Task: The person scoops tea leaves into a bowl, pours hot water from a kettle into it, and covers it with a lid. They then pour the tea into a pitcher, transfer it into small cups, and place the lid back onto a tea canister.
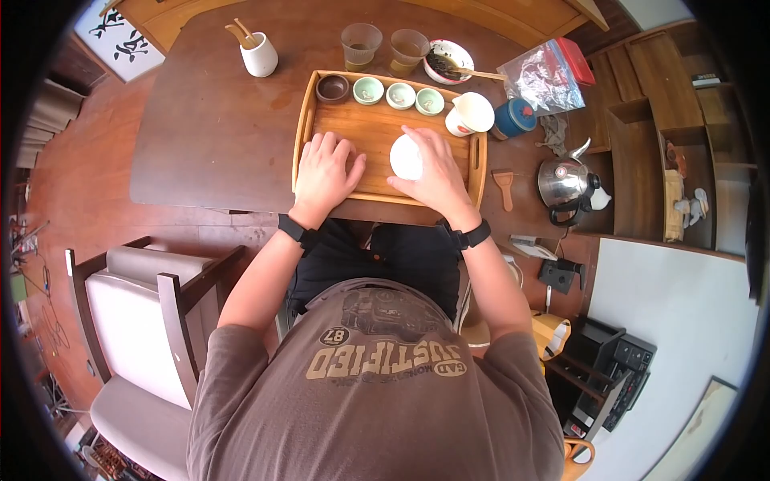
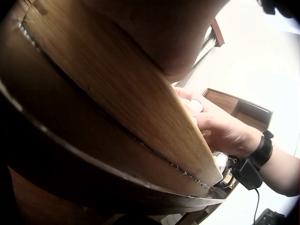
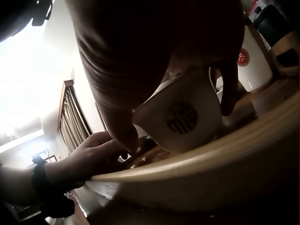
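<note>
In the head view my right hand (image 1: 441,172) spans a white gaiwan (image 1: 406,157), thumb on the near side and fingers on the far side. The right wrist view shows the gaiwan's flared wall (image 3: 183,117) with a dark round emblem, low over the wooden tray. My left hand (image 1: 327,170) rests at the left front of the tray (image 1: 361,128), fingers loosely bent and holding nothing. Along the tray's far side stand a dark brown cup (image 1: 332,88), green cups (image 1: 368,90) with small figures inside, and a white pitcher (image 1: 470,114) with a red mark.
Behind the tray stand two clear plastic cups (image 1: 361,46) of liquid and a bowl (image 1: 448,62) of dark leaves. At right are a blue canister (image 1: 515,118), plastic bag (image 1: 545,80), wooden brush (image 1: 503,188) and steel kettle (image 1: 563,183). A white tool holder (image 1: 259,56) stands at far left.
</note>
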{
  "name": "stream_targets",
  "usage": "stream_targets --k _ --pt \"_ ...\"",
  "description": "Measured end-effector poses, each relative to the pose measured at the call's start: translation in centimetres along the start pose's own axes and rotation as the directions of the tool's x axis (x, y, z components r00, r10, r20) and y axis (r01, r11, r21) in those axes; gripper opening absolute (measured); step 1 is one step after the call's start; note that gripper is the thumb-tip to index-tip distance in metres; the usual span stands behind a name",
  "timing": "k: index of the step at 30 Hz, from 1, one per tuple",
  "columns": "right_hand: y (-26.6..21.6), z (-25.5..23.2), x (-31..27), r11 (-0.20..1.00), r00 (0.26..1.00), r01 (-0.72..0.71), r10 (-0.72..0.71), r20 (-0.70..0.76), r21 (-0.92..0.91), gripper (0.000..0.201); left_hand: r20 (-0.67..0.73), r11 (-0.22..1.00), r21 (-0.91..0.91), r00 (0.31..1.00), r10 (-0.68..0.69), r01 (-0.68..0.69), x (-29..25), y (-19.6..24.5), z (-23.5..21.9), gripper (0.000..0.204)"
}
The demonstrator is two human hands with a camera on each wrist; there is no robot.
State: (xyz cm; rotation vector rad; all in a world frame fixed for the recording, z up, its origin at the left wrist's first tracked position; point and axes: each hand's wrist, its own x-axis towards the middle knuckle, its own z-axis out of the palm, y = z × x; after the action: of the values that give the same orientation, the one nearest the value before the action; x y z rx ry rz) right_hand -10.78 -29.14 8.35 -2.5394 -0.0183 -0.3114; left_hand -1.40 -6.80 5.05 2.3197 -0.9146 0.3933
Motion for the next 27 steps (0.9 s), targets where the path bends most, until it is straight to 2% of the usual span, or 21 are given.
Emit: stream_targets --k 5,13,16,19,22,27 --pt "0.2 0.1 -0.1 1.0 0.999 -0.013 0.014 0.03 -0.01 0.085 0.003 1.0 -0.004 1.0 -0.012 0.012 -0.1 0.0 -0.1 0.018" --pt "-1.5 -1.3 0.6 1.0 0.999 0.029 -0.029 -0.014 -0.002 0.074 -0.013 1.0 -0.002 1.0 0.002 -0.002 -0.3 -0.3 0.3 0.021" --pt "-1.7 -1.7 0.9 1.0 1.0 0.012 -0.012 0.025 0.0 0.076 -0.013 1.0 -0.005 1.0 0.003 -0.003 -0.2 -0.4 0.3 0.021" --pt "-2.2 -1.9 1.2 1.0 1.0 -0.021 0.021 -0.002 -0.004 0.076 -0.01 1.0 -0.01 1.0 0.006 -0.006 -0.2 -0.3 0.3 0.021" --pt "-2.1 -2.1 1.4 0.999 0.999 0.026 -0.027 -0.019 -0.04 0.072 -0.003 1.0 0.002 1.0 -0.004 0.004 -0.3 -0.5 0.3 0.021" --pt "-2.2 -2.3 1.6 0.999 1.0 0.009 -0.01 -0.021 -0.052 0.073 -0.016 1.0 -0.008 1.0 0.007 -0.008 -0.2 -0.3 0.1 0.021"
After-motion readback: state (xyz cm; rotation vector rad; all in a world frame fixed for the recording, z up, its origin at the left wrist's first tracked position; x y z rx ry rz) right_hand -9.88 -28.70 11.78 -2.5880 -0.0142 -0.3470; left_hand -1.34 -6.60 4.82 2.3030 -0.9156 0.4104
